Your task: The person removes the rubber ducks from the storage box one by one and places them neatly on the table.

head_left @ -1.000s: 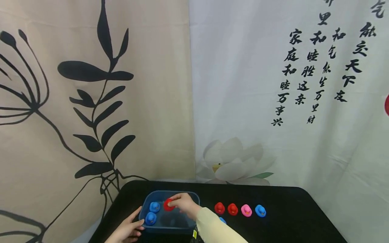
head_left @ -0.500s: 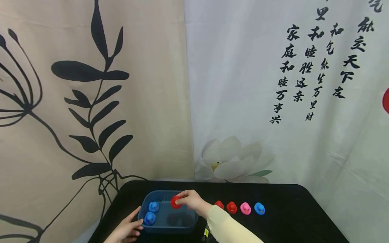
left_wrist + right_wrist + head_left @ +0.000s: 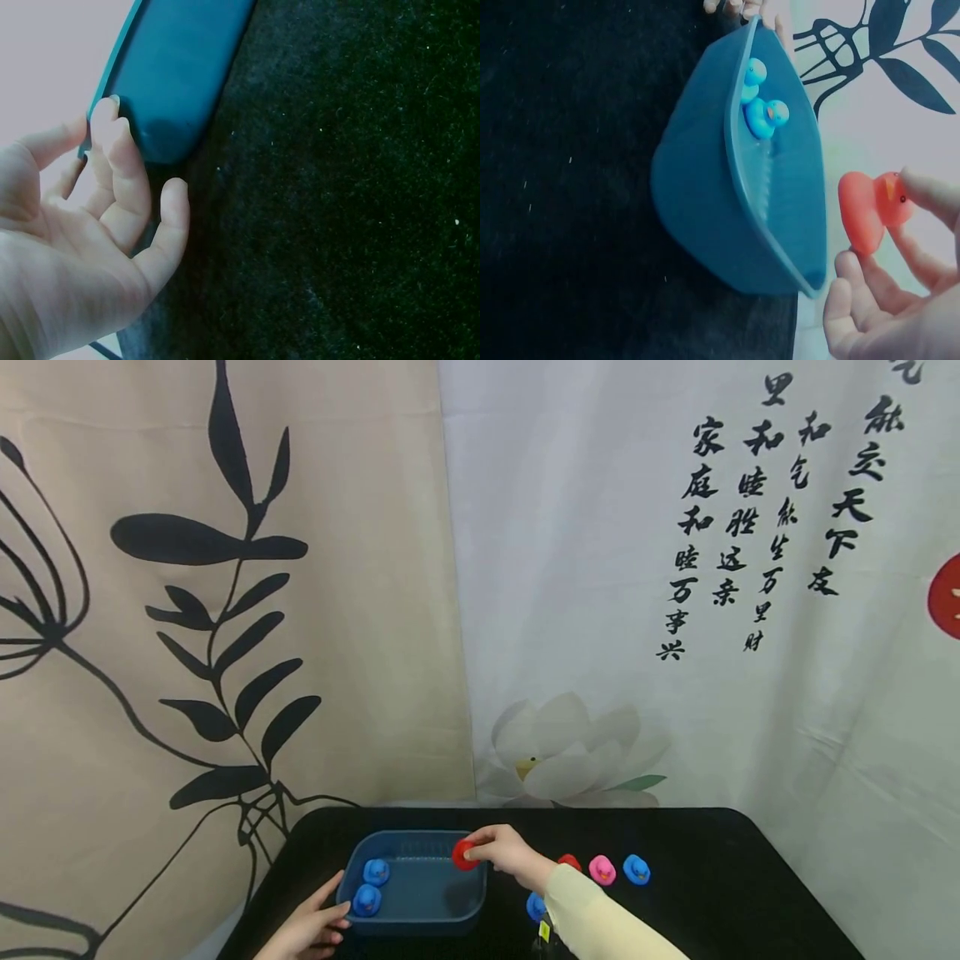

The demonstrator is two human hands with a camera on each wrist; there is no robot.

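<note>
My right hand (image 3: 512, 852) pinches a red rubber duck (image 3: 464, 855) between thumb and fingers, above the right end of a blue plastic bin (image 3: 420, 927). In the right wrist view this red duck (image 3: 870, 210) appears beyond the bin's rim. Two blue rubber ducks, one farther back (image 3: 377, 872) and one nearer (image 3: 367, 900), sit inside the bin at its left side. My left hand (image 3: 306, 928) holds the bin's left end. The left wrist view has the left hand's thumb and fingertips (image 3: 112, 112) on either side of the rim.
Right of the bin on the black table (image 3: 720, 893) are a partly covered red duck (image 3: 569, 862), a pink duck (image 3: 602, 870) and a blue duck (image 3: 637, 869). Another blue duck (image 3: 536, 907) lies nearer, partly behind the right sleeve (image 3: 600, 918). A printed curtain (image 3: 360, 610) hangs behind.
My right hand has carried the red duck rightward, from over the bin's middle to its right end. The left hand stays at the bin. The head view has shifted slightly.
</note>
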